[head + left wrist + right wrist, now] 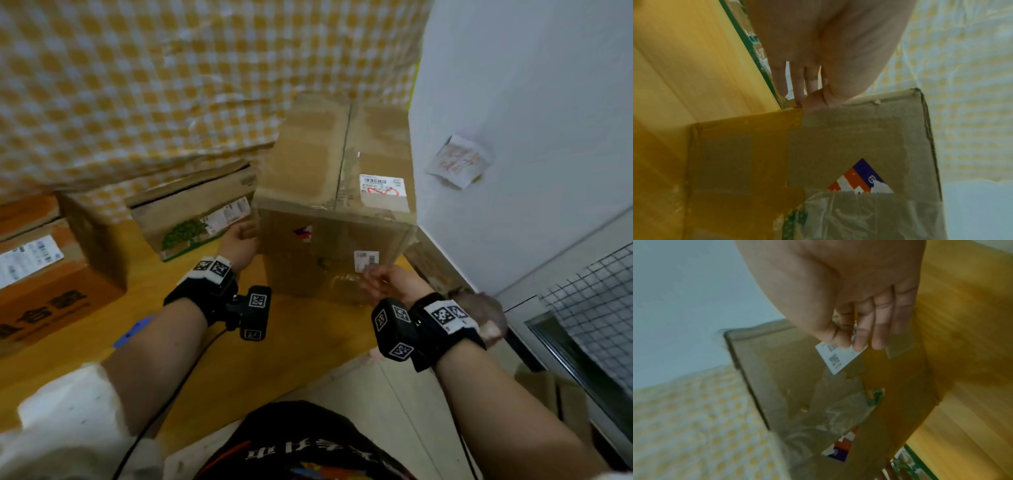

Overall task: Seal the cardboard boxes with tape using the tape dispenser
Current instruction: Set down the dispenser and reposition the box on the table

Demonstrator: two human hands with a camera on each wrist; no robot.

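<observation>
The tall cardboard box [337, 192] stands on the desk [239, 346] at twelve o'clock, seam running away from the person, the left hand [239, 245] gripping its nine-o'clock edge, the right hand [388, 282] pinching a label [835, 359] on the near face; no tape dispenser shows.

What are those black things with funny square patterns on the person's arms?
Each wrist wears a black strap with a white band of black-and-white square codes, and a boxy black camera with the same codes. A thin black cable trails from the left one. A white sleeve is pushed up the left arm; both hands are bare.
</observation>
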